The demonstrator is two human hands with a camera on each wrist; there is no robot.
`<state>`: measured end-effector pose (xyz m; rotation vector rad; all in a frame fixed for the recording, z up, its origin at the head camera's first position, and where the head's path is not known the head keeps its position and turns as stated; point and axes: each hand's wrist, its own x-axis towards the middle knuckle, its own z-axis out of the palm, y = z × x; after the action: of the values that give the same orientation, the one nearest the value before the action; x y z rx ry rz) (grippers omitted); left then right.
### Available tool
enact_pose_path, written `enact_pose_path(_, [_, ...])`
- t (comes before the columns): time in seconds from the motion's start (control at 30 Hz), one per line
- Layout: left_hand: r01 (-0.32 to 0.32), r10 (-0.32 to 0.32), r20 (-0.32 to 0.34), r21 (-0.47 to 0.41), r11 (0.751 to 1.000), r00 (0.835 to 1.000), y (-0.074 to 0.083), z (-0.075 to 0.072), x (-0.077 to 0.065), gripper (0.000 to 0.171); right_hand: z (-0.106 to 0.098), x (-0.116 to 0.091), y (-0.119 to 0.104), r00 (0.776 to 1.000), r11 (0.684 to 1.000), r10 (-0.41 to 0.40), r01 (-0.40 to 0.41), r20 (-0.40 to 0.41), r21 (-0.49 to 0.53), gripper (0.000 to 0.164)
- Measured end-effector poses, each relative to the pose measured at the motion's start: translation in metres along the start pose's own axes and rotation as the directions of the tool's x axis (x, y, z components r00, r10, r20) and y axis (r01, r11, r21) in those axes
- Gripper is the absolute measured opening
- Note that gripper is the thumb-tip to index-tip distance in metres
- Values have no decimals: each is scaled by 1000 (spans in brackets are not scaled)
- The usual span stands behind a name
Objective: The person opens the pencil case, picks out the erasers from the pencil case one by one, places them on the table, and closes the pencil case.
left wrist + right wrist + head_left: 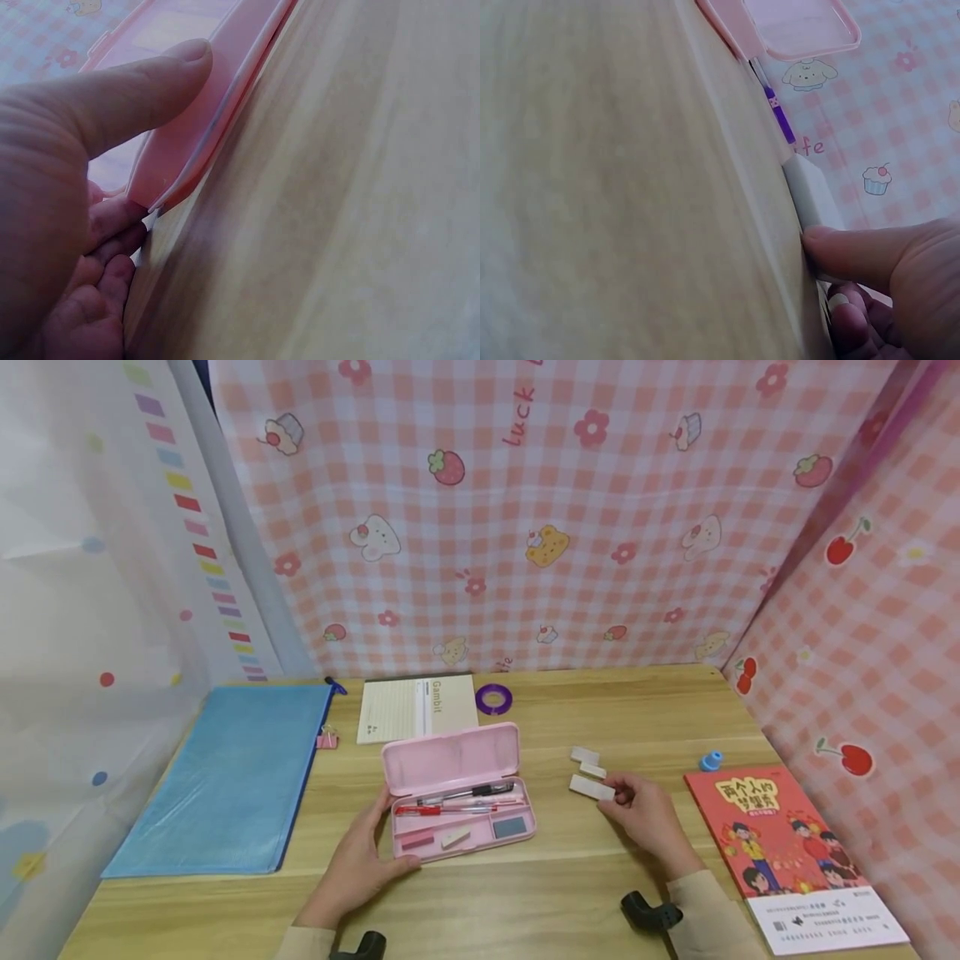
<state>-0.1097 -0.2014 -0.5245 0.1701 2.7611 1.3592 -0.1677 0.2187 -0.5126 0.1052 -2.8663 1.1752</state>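
Note:
A pink pencil case [450,760] lies with its lid raised. My left hand [356,856] grips its left end, thumb at the front wall and fingers round the corner. Inside are a black pen [491,790], a red pen [431,811], a small pink block [417,841], a small white block [455,837] and a grey-blue rectangle [510,827]. To the case's right, my right hand [651,822] pinches the right end of a white eraser [811,191] on the table. Two smaller whitish blocks [584,755] lie just behind that eraser.
A blue zip folder [217,777] and pink binder clip [327,740] lie left. Behind the case are a notebook [390,710] and a purple tape roll [480,708]. A blue cone-shaped object [710,762] and red book [787,852] are right. Patterned cloths border the table.

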Motion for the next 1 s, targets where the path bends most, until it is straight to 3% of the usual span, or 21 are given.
enact_pose_path(0.53, [-12,12,-13,-3,1000,1000,2,0,-1,122,1,8,5,998,998,51,-52,-35,-30,26])
enact_pose_path(1.0, [-9,9,-14,-12,1000,1000,2,1,0,123,4,9,7,998,999,40,-41,-51,-14,23])
